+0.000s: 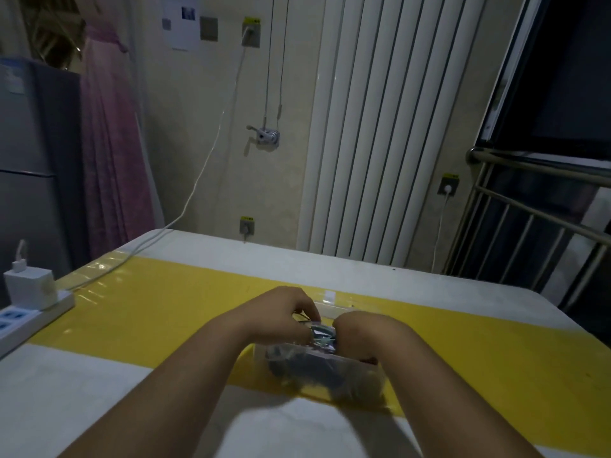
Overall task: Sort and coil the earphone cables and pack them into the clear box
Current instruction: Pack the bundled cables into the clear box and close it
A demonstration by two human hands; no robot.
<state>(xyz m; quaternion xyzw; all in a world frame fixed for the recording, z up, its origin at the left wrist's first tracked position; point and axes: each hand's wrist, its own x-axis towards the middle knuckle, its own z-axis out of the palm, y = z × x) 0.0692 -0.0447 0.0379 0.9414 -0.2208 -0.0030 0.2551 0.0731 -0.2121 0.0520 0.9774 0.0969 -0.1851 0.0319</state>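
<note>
A clear plastic box (330, 385) stands on the yellow strip of the table (148, 312), with dark coiled earphone cables (307, 368) blurred inside it. Above the box's far side, my left hand (281, 312) and my right hand (360, 328) meet, both with curled fingers pinching a small bundle of cable (322, 335) that looks grey and teal. A thin dark strand runs under my left fingers. A clear lid (330, 305) lies flat just beyond my hands.
A white power strip (20, 319) with a white charger (29, 285) lies at the table's left edge, its white cable (198, 180) running up the wall. A radiator (380, 127) and a metal rack (529, 233) stand behind the table.
</note>
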